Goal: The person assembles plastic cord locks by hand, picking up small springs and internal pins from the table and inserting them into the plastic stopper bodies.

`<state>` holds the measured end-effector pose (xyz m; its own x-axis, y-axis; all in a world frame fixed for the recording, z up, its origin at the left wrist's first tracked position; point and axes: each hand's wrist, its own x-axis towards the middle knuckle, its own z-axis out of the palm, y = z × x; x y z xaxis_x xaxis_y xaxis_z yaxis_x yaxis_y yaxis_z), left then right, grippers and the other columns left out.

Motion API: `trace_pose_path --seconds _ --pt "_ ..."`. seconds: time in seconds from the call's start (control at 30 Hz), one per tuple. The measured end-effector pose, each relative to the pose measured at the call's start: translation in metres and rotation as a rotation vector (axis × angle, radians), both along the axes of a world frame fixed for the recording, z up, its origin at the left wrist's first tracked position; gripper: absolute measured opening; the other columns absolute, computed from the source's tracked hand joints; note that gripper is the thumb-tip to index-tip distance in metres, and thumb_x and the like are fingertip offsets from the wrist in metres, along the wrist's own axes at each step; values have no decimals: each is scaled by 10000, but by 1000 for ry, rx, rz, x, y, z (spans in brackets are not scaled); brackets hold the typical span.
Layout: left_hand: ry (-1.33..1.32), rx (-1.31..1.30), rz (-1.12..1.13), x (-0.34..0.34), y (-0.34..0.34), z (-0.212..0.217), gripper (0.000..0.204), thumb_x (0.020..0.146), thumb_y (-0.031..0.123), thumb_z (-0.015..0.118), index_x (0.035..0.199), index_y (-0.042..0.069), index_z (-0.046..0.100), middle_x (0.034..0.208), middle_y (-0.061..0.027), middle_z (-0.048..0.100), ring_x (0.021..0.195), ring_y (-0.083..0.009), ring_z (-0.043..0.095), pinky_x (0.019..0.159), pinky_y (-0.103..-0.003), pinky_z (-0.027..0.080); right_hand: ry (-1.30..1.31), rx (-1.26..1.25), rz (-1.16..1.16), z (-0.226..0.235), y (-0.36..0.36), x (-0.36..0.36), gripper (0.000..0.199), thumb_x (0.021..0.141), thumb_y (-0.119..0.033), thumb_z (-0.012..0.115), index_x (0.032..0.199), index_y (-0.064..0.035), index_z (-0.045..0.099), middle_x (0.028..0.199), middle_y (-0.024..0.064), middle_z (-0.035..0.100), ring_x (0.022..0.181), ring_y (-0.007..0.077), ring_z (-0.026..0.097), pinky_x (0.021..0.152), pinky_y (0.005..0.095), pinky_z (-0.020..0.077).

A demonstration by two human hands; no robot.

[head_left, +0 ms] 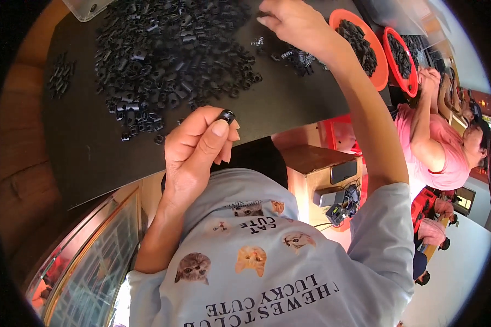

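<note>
Pinched upright between the thumb and fingers of my left hand (196, 147) is a small black plastic piece (227, 115), short and rounded like a barrel, just off the near table edge. My right hand (300, 24) reaches to the far side, beside a little heap of small metal springs and dark parts (297, 59). Its fingers are curled together; what they hold, if anything, I cannot make out. A wide pile of similar black pieces (163, 54) covers the middle of the dark table (103, 169). A few black parts (63, 75) lie apart at the left.
Two red bowls (382, 80) of dark parts stand at the right, beyond my right forearm. A clear plastic container (84, 12) sits at the far left. Below the table edge is a box (297, 158) with a phone and cables. A co-worker in pink (447, 152) sits at the right.
</note>
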<state>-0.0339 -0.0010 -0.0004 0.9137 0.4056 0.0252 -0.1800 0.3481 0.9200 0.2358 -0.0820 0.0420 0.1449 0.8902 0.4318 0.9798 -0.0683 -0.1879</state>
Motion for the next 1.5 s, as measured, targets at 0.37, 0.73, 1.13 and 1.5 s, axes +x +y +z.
trace_pose_path --seconds 0.37,0.73,1.13,1.5 --pt "33 -2 -4 1 2 3 203 989 169 511 928 3 611 762 6 574 576 -39 471 516 -181 366 40 -330 -277 17 12 -12 123 838 -93 599 826 13 539 825 250 597 801 443 598 708 470 483" --pt "15 5 2 1 1 3 211 998 161 488 886 10 583 766 9 564 573 -38 460 520 -182 362 828 -81 -38 37 -30 -96 51 898 -25 626 941 -24 600 791 -52 549 698 2 477 614 168 390" --pt "40 -2 -53 3 2 4 186 993 141 487 947 0 599 799 -5 587 590 -45 467 527 -188 371 1285 -83 12 30 -40 -120 38 862 28 565 900 22 564 681 9 553 635 53 486 548 232 391" --pt "49 54 -107 3 6 8 218 998 179 499 957 -6 605 785 1 569 611 -42 463 549 -190 377 1170 -153 59 30 -38 -117 30 858 31 568 836 17 554 623 32 548 568 67 476 494 259 382"
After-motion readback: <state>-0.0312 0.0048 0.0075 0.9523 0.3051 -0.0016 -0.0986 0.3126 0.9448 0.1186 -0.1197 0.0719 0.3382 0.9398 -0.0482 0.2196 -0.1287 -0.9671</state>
